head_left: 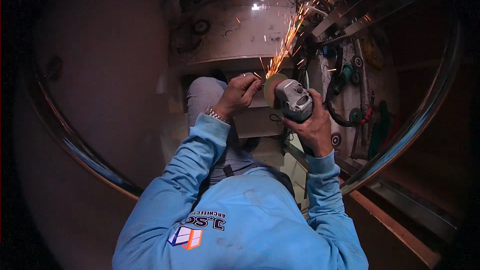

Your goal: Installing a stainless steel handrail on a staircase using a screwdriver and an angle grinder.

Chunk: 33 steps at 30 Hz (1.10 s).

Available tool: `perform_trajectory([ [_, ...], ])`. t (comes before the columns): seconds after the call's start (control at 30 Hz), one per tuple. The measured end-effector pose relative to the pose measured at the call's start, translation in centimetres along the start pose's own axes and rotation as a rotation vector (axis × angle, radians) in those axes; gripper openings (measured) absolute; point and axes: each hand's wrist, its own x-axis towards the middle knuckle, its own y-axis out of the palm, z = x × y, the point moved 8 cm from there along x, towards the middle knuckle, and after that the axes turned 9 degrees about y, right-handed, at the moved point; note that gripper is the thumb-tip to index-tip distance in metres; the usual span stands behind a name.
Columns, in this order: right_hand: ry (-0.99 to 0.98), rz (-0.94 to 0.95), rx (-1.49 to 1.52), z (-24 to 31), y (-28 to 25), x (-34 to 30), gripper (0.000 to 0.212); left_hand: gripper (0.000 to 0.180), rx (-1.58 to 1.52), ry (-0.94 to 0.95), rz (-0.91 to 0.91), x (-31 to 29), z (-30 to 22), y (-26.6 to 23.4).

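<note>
My right hand (314,126) is wrapped round the body of an angle grinder (296,99), a grey metal head on a dark housing. Its round disc (271,90) faces left, and orange sparks (286,45) stream from the disc's upper edge away from me. Just left of the disc, my left hand (239,94) is closed in a pinch over my knee. Between its fingertips is a small, thin piece that reaches toward the disc; its kind is too small to make out. A metal watch circles my left wrist.
Beyond my knees is a pale step (235,30) with a loose dark disc (201,27) on it. Cables, hoses and tools, among them a green power tool (345,74), lie at the right. Metal bars (345,17) jut in at the upper right. A curved shiny rail (425,107) runs down the right side.
</note>
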Motion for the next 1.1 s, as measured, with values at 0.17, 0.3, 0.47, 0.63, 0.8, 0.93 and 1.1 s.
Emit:
perform_trajectory([
  [0.17,-0.014,-0.019,-0.016,0.0,0.0,0.9,0.086,0.014,0.015,0.030,0.021,-0.4,-0.3,-0.1],
  [0.3,-0.012,-0.110,0.014,-1.0,-1.1,0.7,0.087,0.015,0.009,0.030,0.023,-0.6,-0.4,-0.2],
  [0.47,-0.058,-0.094,0.010,-0.7,-1.6,0.0,0.086,0.017,0.048,0.056,0.029,-0.3,-0.9,-0.4],
  [0.63,-0.060,-0.061,-0.036,-0.5,-1.5,-0.3,0.086,0.013,0.027,0.039,0.018,0.0,-1.0,-0.1],
  [0.8,-0.049,-0.031,-0.027,-0.7,-0.8,0.1,0.086,0.016,0.020,0.040,0.054,0.1,-0.1,0.5],
  [0.93,-0.033,-0.030,0.008,-0.7,-0.7,1.0,0.085,0.016,-0.027,0.014,0.070,0.5,0.2,0.9],
  [1.1,-0.025,-0.023,0.013,-0.9,-0.5,1.6,0.086,0.012,0.012,0.034,0.039,0.9,0.7,0.5],
])
